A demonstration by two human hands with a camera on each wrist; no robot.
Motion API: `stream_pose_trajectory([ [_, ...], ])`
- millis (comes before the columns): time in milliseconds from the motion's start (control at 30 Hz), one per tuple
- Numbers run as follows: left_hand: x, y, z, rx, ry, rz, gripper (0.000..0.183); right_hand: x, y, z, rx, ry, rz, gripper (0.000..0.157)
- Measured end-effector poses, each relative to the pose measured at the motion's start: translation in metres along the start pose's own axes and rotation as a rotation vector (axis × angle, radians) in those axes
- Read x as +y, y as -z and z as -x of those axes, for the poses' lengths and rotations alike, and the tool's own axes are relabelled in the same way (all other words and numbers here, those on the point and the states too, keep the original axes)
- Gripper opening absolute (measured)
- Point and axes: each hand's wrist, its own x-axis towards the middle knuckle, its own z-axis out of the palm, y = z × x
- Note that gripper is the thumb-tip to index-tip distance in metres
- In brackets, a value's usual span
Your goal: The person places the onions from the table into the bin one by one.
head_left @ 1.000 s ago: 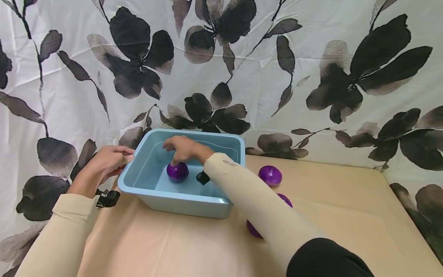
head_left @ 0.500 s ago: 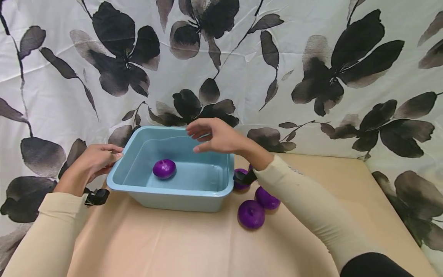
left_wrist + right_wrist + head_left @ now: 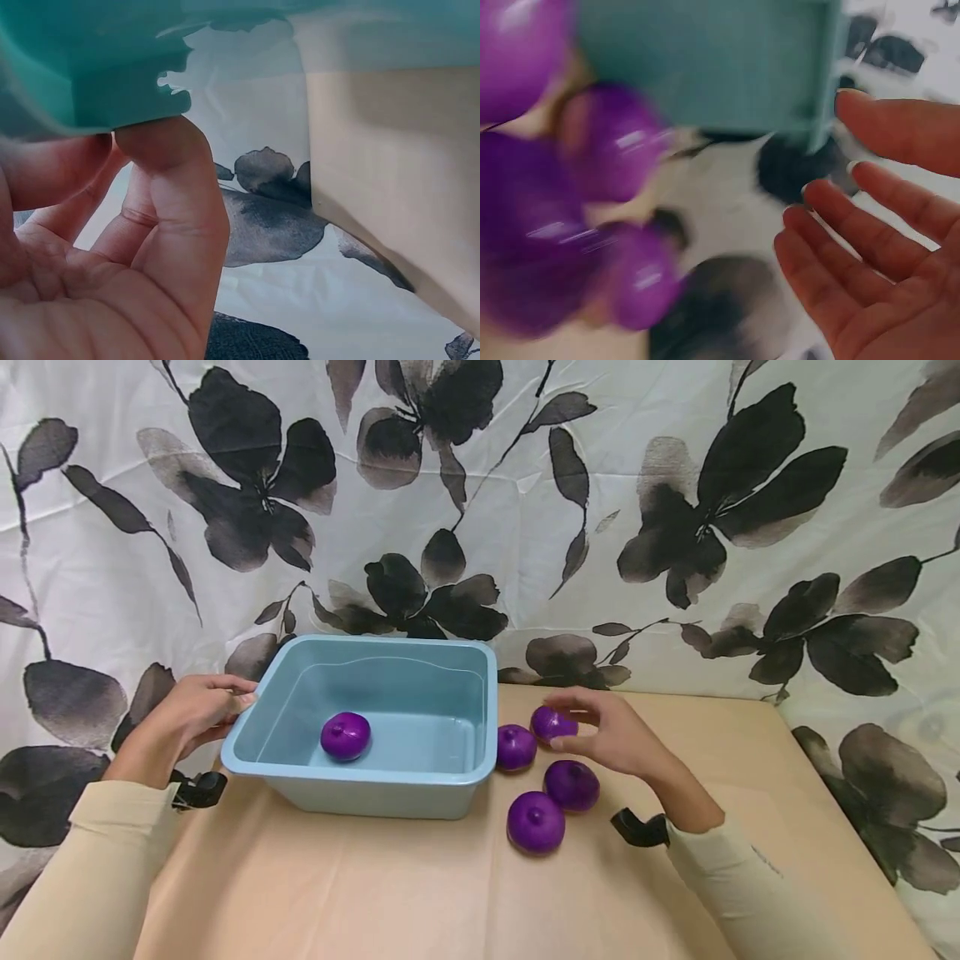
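Note:
My left hand (image 3: 198, 714) pinches the left rim of a light blue plastic basin (image 3: 360, 772); the left wrist view shows thumb and fingers meeting at the edge of the basin (image 3: 97, 112). Inside the basin lies one shiny purple onion (image 3: 345, 736). To the right of the basin, my right hand (image 3: 615, 731) reaches with thumb and fingers spread at the back onion (image 3: 551, 724), partly covering it in the head view. In the right wrist view the right hand (image 3: 877, 247) has extended fingers and nothing in its grasp.
More purple onions sit on the tan tabletop (image 3: 360, 885): one (image 3: 516, 747) close against the basin's right side, another (image 3: 572, 785) nearer the front, and one (image 3: 536, 822) closest to me. A white cloth (image 3: 525, 552) with dark flowers hangs behind the table.
My right hand has left the onion in the basin, lifted out over the right rim and moved right to the back onion on the table. The left hand keeps its hold; the view has shifted right.

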Motion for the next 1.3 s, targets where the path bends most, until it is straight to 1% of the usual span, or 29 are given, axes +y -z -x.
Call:
stream_pose_trajectory([
  [100, -0.001, 0.001, 0.000, 0.005, 0.001, -0.012, 0.053, 0.029, -0.011, 0.022, 0.014, -0.060, 0.062, 0.055],
  [200, 0.000, 0.002, 0.000, 0.015, 0.004, -0.028, 0.052, 0.049, -0.023, 0.039, 0.017, -0.121, 0.119, 0.060],
  [300, 0.001, 0.001, -0.001, 0.010, 0.007, -0.023, 0.051, 0.061, -0.034, 0.052, 0.022, -0.169, 0.153, 0.064],
  [433, 0.002, 0.000, -0.003, 0.005, 0.007, -0.007, 0.049, 0.071, -0.045, 0.060, 0.019, -0.172, 0.165, 0.068],
  [567, 0.002, -0.001, -0.003, 0.008, 0.012, -0.010, 0.049, 0.075, -0.052, 0.064, 0.019, -0.160, 0.170, 0.074],
  [700, 0.001, -0.001, -0.001, 0.002, 0.018, -0.019, 0.050, 0.077, -0.056, 0.066, 0.027, -0.169, 0.163, 0.080],
  [800, 0.000, 0.000, -0.002, 0.010, 0.016, -0.025, 0.050, 0.079, -0.058, 0.065, 0.048, -0.186, 0.158, 0.082],
  [933, 0.003, 0.000, -0.002, 0.017, 0.011, -0.028, 0.049, 0.080, -0.054, 0.065, 0.077, -0.216, 0.137, 0.084],
  [1033, 0.004, 0.000, -0.002, 0.014, 0.013, -0.028, 0.049, 0.078, -0.050, 0.065, 0.091, -0.216, 0.114, 0.084],
  [1167, 0.005, 0.000, -0.003, 0.010, 0.016, -0.025, 0.049, 0.072, -0.042, 0.065, 0.108, -0.197, 0.082, 0.081],
  [1300, 0.002, 0.000, -0.002, 0.018, 0.021, -0.031, 0.049, 0.060, -0.035, 0.060, 0.110, -0.193, 0.031, 0.077],
])
